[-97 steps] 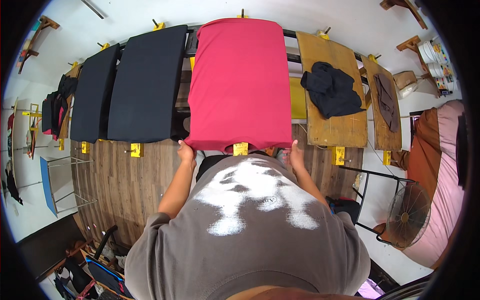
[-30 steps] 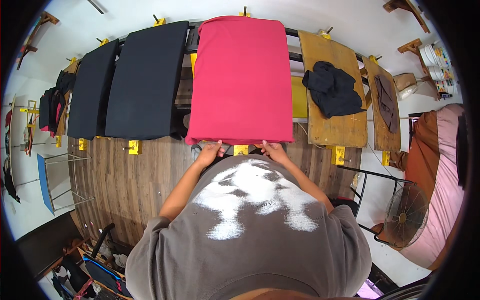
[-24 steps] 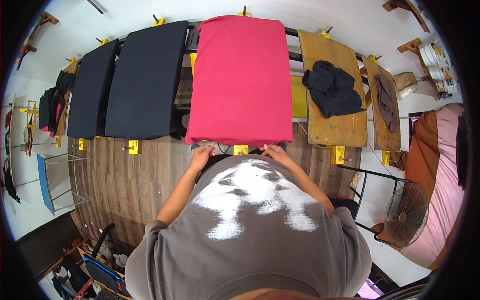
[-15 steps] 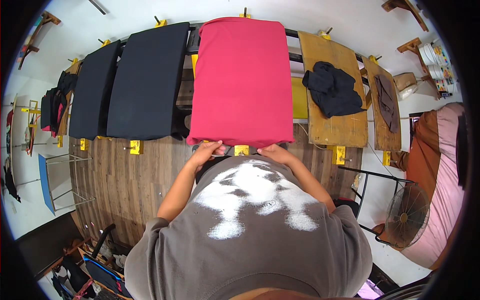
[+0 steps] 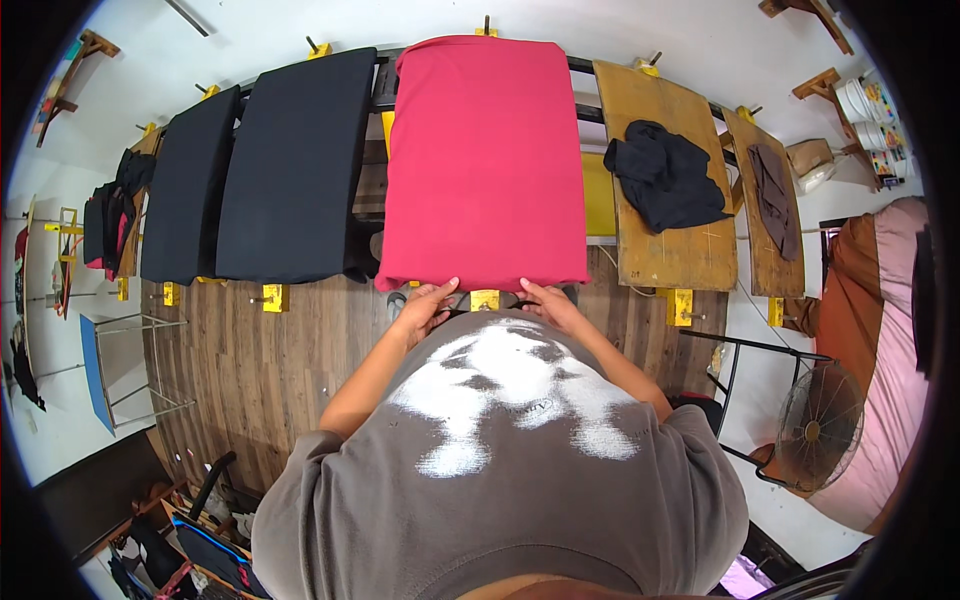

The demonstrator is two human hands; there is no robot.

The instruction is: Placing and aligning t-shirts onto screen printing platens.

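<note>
Red fabric (image 5: 486, 165) lies stretched smooth over the middle board, its near edge wrapped down and slightly wrinkled. At that near edge, left of a yellow bracket (image 5: 485, 300), my left hand (image 5: 428, 305) has its thumb tip on the cloth and its other fingers curled below. My right hand (image 5: 547, 303) mirrors it on the bracket's other side, thumb against the same edge. Both hands appear to pinch the fabric's edge, though the undersides of the fingers are partly hidden.
To the left, black fabric (image 5: 297, 170) covers two boards. Rightward, a bare wooden board (image 5: 675, 265) carries a crumpled black garment (image 5: 668, 178), and a brown cloth (image 5: 772, 200) lies on another. A standing fan (image 5: 818, 430) is at the right, a blue-topped table (image 5: 98, 375) at the left.
My hands have shifted slightly inward along the near edge, and both thumbs now point up onto the red fabric. The fabric looks the same.
</note>
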